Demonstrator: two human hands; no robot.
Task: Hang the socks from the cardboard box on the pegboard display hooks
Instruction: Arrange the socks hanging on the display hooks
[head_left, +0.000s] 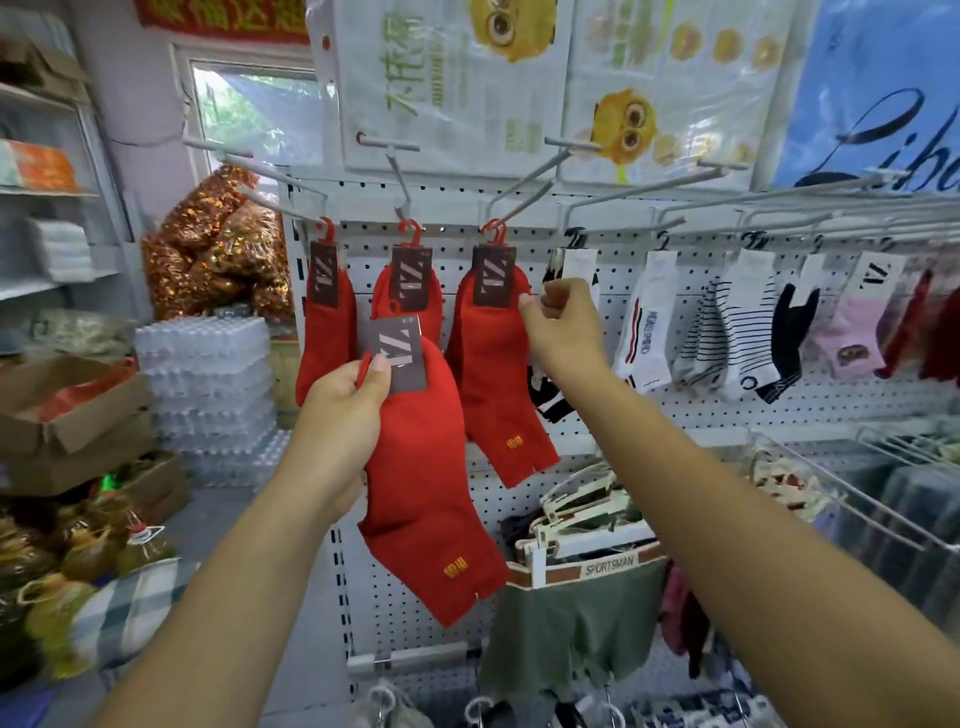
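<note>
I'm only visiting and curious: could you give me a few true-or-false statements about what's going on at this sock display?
1. The left hand holds red socks by their grey card label. True.
2. Those held socks already hang from a hook. False: they are off the hooks, in front of the pegboard.
3. Three hooks at the board's left end carry hung red pairs. True.
4. Everything hanging beyond the right hand is red. False: striped socks and a pink pair hang there.
</note>
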